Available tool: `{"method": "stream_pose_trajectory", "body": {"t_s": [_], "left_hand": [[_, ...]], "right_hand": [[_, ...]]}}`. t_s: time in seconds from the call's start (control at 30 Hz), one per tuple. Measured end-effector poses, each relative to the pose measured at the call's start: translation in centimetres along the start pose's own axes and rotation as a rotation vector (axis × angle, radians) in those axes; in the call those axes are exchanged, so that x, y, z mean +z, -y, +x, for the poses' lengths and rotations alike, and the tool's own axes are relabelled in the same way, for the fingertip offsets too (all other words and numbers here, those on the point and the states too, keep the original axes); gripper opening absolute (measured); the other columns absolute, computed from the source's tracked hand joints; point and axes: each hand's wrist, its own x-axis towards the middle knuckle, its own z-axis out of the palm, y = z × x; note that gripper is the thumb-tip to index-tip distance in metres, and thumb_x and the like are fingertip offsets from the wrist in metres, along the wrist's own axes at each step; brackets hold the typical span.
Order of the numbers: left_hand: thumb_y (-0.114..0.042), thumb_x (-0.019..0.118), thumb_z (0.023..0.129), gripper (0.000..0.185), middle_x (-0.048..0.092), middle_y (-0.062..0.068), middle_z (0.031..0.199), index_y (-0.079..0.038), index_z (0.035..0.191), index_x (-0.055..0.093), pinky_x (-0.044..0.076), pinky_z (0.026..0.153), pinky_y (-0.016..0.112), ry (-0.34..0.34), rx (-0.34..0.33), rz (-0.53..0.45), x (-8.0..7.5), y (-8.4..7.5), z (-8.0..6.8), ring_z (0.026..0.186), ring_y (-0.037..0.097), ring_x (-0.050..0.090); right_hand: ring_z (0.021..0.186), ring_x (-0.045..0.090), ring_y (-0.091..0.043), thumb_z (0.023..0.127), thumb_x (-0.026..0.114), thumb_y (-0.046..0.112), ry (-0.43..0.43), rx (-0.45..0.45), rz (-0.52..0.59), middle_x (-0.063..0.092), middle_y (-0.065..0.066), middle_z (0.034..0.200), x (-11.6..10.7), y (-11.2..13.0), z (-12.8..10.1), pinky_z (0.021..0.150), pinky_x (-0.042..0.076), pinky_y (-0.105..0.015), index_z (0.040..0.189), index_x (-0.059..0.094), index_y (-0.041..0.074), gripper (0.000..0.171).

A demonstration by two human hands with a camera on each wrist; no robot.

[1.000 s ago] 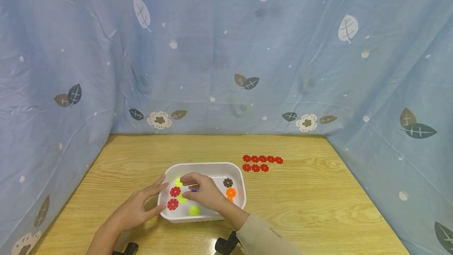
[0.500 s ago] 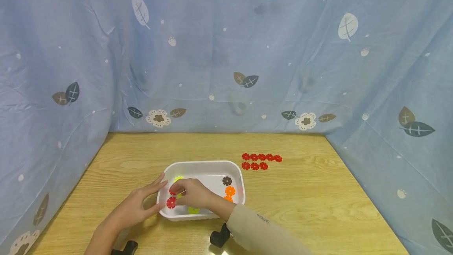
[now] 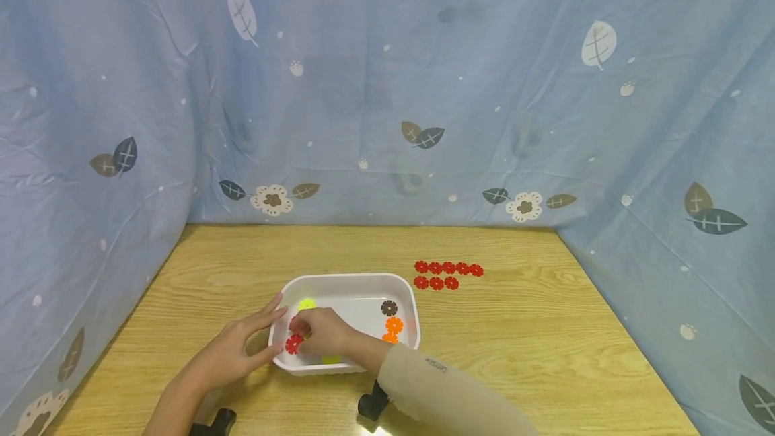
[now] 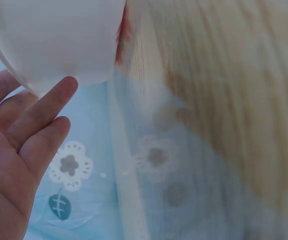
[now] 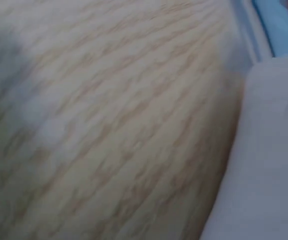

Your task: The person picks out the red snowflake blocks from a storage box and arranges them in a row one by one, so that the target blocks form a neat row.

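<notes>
A: Head view first; we see the left hand point(image 3: 233, 355) laid against the left wall of the white tub point(image 3: 354, 283), fingers straight and spread, gripping nothing; we judge it is there to steady the tub so it does not slide on the wooden table point(image 3: 545, 348).

B: Agreed; the left wrist view shows the same, straight fingers point(image 4: 43, 112) touching the tub's pale outer wall point(image 4: 53, 40); and the right hand point(image 3: 321, 332)?

A: It is down inside the tub at its left end, fingers curled over the red flower disc point(image 3: 294, 344); the fingertips seem to pinch the disc's edge, though we cannot be sure from this distance how firm the hold is.

B: The right wrist view is no help; only blurred table grain and the tub's side; no fingers show there.

A: So the disc lies on the tub floor against the left wall, just beside the left hand's fingertips on the far side of the plastic; a second red piece sits just above it, mostly hidden by the knuckles.

B: And the rest in the tub: a yellow-green disc point(image 3: 306, 304) near the back, a brown disc point(image 3: 389, 307) and an orange disc point(image 3: 394, 324) at the right end.

A: Out on the table, well apart from the tub, the red discs point(image 3: 448, 274) lie in two neat rows; we take it the reds are being grouped there by colour.
</notes>
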Motion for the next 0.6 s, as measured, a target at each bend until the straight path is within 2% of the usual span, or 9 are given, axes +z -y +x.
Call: {"method": "stream_pose_trajectory", "body": {"t_s": [0.1,0.2,0.33,0.6], "left_hand": [[-0.031,0.065,0.081,0.053,0.037,0.001,0.142,-0.016,0.130,0.049,0.039,0.095,0.019,-0.011,0.017,-0.012,0.05,0.03,0.00,0.121,0.022,0.044],[-0.031,0.065,0.081,0.053,0.037,0.002,0.142,-0.016,0.130,0.049,0.040,0.095,0.019,-0.016,0.024,-0.007,0.13,0.02,-0.02,0.120,0.022,0.045],[-0.033,0.064,0.081,0.053,0.037,0.001,0.142,-0.017,0.130,0.049,0.043,0.093,0.029,-0.009,0.013,0.014,0.14,0.05,-0.02,0.121,0.021,0.044],[-0.034,0.064,0.081,0.054,0.036,-0.002,0.143,-0.016,0.130,0.048,0.044,0.093,0.034,0.006,-0.013,0.010,-0.04,-0.04,0.05,0.122,0.020,0.043]], "right_hand": [[0.073,0.050,0.004,0.069,0.072,0.007,-0.007,-0.050,-0.159,0.061,0.009,0.084,0.35,0.24,0.23,0.066,0.041,-0.007,0.101,0.063,0.011,0.034],[0.072,0.048,0.004,0.069,0.072,0.009,-0.006,-0.078,-0.267,0.058,0.009,0.085,0.59,0.48,0.21,0.065,0.040,-0.006,0.101,0.063,0.013,0.034],[0.073,0.047,0.003,0.071,0.072,0.011,0.007,-0.076,-0.306,0.056,0.010,0.086,0.65,0.54,0.15,0.065,0.040,-0.006,0.102,0.063,0.015,0.032],[0.073,0.042,0.002,0.072,0.072,0.012,0.018,-0.124,-0.340,0.053,0.011,0.081,0.43,0.59,0.18,0.062,0.036,-0.006,0.095,0.064,0.016,0.024]]}}
